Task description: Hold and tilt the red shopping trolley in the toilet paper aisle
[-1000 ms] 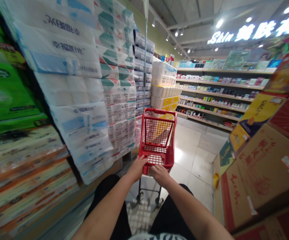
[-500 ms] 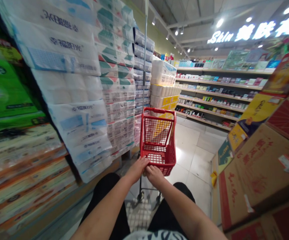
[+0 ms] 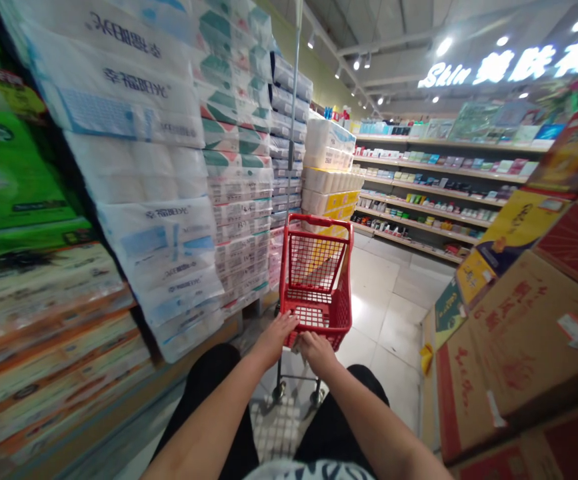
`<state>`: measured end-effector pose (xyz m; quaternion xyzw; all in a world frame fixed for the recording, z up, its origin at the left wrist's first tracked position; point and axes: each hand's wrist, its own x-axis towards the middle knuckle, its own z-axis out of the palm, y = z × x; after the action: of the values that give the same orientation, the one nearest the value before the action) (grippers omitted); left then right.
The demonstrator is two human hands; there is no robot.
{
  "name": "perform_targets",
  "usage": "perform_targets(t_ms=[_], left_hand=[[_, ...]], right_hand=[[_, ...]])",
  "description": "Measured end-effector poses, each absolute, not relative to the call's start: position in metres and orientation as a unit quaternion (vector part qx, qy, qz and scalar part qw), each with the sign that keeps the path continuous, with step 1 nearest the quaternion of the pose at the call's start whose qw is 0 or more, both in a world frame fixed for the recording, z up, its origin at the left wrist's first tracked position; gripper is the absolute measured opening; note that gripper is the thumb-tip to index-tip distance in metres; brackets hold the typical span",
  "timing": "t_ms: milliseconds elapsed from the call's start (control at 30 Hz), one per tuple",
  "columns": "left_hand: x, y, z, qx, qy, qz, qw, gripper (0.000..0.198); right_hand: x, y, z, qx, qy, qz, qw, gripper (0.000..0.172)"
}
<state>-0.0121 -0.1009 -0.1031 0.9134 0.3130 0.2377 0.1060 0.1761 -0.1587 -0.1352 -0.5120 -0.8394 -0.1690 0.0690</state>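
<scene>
A red shopping cart (image 3: 345,300) with a mesh basket stands in front of me, and its basket holds nothing that I can see. My left hand (image 3: 279,335) lies on the near left corner of its rim, fingers reaching forward over the edge. Just to the right, my right hand (image 3: 317,351) is closed at the near rim with its fingers curled. Something small and pale shows beneath those fingers, too small to name. The cart's wheels are on the tiled floor between my knees.
Tall stacks of wrapped tissue packs (image 3: 163,220) line the left side. Cardboard boxes (image 3: 523,333) are piled on the right. Shelves of small goods (image 3: 419,193) stand ahead beyond the tiled aisle (image 3: 376,293). A thin pole (image 3: 293,100) rises behind the cart.
My right hand has shifted slightly right, and its grip looks a little looser from the left hand. The view has moved slightly; the cart stays in nearly the same place before me.
</scene>
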Motion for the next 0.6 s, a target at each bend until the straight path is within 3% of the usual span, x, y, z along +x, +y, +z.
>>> perform_targets(t_ms=[267, 600], left_hand=[[-0.008, -0.104, -0.086, 0.912, 0.329, 0.210, 0.123, 0.061], [-0.012, -0.102, -0.098, 0.930, 0.314, 0.179, 0.067, 0.071]], right_hand=[[0.156, -0.155, -0.121, -0.524, -0.838, -0.142, 0.057, 0.027], [0.161, -0.157, -0.116, -0.535, -0.835, -0.119, 0.049, 0.024]])
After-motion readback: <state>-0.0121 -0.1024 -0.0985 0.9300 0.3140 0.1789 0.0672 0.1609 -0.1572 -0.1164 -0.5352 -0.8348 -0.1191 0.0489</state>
